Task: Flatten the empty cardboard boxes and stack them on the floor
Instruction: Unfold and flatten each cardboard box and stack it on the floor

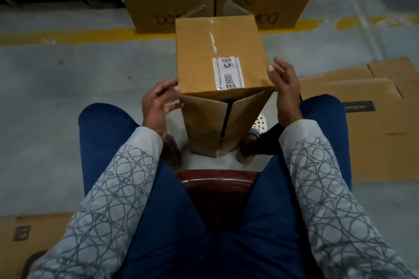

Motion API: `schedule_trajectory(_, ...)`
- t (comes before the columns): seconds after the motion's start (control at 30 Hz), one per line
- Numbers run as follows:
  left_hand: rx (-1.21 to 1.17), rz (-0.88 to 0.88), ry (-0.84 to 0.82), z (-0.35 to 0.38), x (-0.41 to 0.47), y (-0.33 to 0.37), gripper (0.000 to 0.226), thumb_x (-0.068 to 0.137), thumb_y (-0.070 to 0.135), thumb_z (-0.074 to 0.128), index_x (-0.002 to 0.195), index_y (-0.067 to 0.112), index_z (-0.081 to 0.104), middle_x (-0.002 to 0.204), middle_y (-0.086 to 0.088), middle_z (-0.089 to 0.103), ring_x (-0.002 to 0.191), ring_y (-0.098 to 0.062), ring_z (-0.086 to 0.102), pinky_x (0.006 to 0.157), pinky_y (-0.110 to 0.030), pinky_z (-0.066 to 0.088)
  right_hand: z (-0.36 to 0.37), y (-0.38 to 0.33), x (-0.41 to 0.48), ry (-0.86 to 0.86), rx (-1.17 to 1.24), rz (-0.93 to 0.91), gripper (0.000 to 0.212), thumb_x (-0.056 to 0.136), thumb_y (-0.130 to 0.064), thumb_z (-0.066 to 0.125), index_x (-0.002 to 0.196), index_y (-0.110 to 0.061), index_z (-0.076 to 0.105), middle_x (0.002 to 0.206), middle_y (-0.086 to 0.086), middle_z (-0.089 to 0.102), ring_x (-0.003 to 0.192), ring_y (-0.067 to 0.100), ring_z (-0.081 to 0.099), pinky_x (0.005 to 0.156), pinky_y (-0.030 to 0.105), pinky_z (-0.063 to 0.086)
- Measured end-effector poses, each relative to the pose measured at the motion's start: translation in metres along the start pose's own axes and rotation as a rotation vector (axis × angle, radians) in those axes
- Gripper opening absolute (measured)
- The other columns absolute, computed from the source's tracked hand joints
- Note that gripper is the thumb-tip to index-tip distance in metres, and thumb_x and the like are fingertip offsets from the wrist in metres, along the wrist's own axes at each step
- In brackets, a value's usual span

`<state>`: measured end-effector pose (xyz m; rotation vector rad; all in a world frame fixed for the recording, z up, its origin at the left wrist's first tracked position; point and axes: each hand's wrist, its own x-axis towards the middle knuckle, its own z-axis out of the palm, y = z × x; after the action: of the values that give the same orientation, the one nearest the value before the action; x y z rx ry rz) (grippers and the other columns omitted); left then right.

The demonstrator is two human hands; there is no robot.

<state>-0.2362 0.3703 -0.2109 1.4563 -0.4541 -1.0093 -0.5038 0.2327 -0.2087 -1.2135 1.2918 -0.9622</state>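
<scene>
Two hands flank a cardboard box (221, 56) that stands on the floor (79, 75) between the seated person's knees. The left hand (156, 106) sits at the box's near-left corner, fingers (166, 88) spread and loosely curled, tips at the edge. The right hand (284, 84) hovers by the near-right corner, fingers open, seemingly apart from the cardboard. Flattened boxes (367, 120) lie to the right.

Two closed cartons (169, 4) against the shelving each carried large handwritten lettering seen upside down and partly hidden, its visible part looking like "bo", while the white label (227, 73) on the held box (220, 56) and the dark label (358, 106) on the flattened cardboard (362, 124) stayed too blurred to read.
</scene>
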Motion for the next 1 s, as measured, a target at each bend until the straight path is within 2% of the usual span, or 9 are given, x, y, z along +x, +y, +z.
schedule_trajectory(0.1,0.09,0.063,-0.056,0.001,0.003,-0.004,0.051,0.087,0.015,0.077,0.137,0.013,0.065,0.13,-0.001,0.071,0.119,-0.023,0.068,0.096,-0.04,0.057,0.001,0.005,0.0,-0.034,0.038,-0.004,0.06,0.095,-0.029,0.073,0.149,-0.02,0.05,0.144,-0.003,0.057,0.131,0.01,0.055,0.102,0.024,0.049)
schedule_trajectory(0.17,0.193,0.113,-0.087,0.005,0.006,-0.007,0.071,0.08,0.027,0.085,0.144,0.018,0.058,0.139,0.002,0.065,0.124,-0.019,0.065,0.102,-0.038,0.056,0.003,0.012,0.0,-0.077,-0.041,-0.047,0.065,0.089,-0.034,0.08,0.147,-0.026,0.052,0.146,-0.007,0.054,0.135,0.012,0.051,0.109,0.035,0.05)
schedule_trajectory(0.33,0.743,0.255,-0.048,0.029,0.004,-0.016,0.123,0.069,0.069,0.083,0.163,0.032,0.012,0.168,-0.004,0.015,0.145,-0.025,0.038,0.112,-0.038,0.044,0.022,0.017,-0.003,-0.191,-0.259,-0.144,0.077,0.081,-0.058,0.081,0.148,-0.042,0.046,0.161,-0.006,0.032,0.15,0.017,0.032,0.121,0.047,0.038)
schedule_trajectory(0.4,0.89,0.284,-0.006,0.043,0.001,-0.024,0.129,0.065,0.08,0.077,0.162,0.036,0.006,0.167,-0.013,-0.002,0.154,-0.036,0.014,0.12,-0.049,0.026,0.032,0.021,-0.005,-0.196,-0.259,-0.146,0.077,0.081,-0.055,0.082,0.147,-0.043,0.044,0.162,-0.005,0.029,0.15,0.019,0.03,0.122,0.048,0.036)
schedule_trajectory(0.53,0.948,0.245,0.104,0.055,0.004,-0.031,0.123,0.063,0.085,0.073,0.159,0.042,0.011,0.164,-0.017,-0.005,0.15,-0.043,0.016,0.119,-0.056,0.021,0.038,0.025,-0.002,-0.199,-0.208,-0.116,0.074,0.082,-0.046,0.083,0.145,-0.039,0.045,0.158,-0.006,0.032,0.145,0.02,0.036,0.119,0.05,0.039)
schedule_trajectory(0.7,0.975,0.289,0.034,0.05,0.009,-0.031,0.116,0.066,0.065,0.08,0.158,0.048,0.012,0.165,-0.014,-0.002,0.148,-0.045,0.024,0.12,-0.062,0.029,0.035,0.02,0.006,-0.179,-0.09,0.004,0.075,0.073,-0.039,0.082,0.137,-0.043,0.043,0.15,0.0,0.042,0.132,0.025,0.047,0.109,0.049,0.048)
schedule_trajectory(0.83,0.877,0.263,-0.082,0.035,0.008,-0.018,0.116,0.07,0.026,0.09,0.158,0.053,0.019,0.172,-0.005,-0.013,0.156,-0.04,0.016,0.121,-0.057,0.033,0.037,0.016,0.007,-0.157,0.033,0.077,0.079,0.066,-0.015,0.069,0.134,-0.031,0.033,0.131,-0.004,0.049,0.121,0.027,0.051,0.097,0.048,0.048)
schedule_trajectory(0.9,0.838,0.258,-0.15,0.022,0.011,-0.007,0.114,0.072,0.003,0.086,0.157,0.052,0.028,0.173,-0.005,-0.008,0.157,-0.032,0.015,0.117,-0.044,0.042,0.035,0.013,0.008,-0.142,0.065,0.088,0.078,0.059,-0.017,0.063,0.13,-0.031,0.033,0.125,-0.001,0.05,0.11,0.025,0.052,0.088,0.045,0.048)
schedule_trajectory(1.0,0.804,0.23,-0.276,-0.004,0.019,0.01,0.106,0.067,-0.02,0.07,0.147,0.046,0.052,0.172,0.0,0.015,0.153,-0.016,0.024,0.092,-0.001,0.044,0.031,0.009,0.008,-0.153,0.053,0.079,0.072,0.061,-0.025,0.059,0.128,-0.03,0.036,0.13,0.01,0.051,0.08,0.016,0.057,0.067,0.027,0.052)
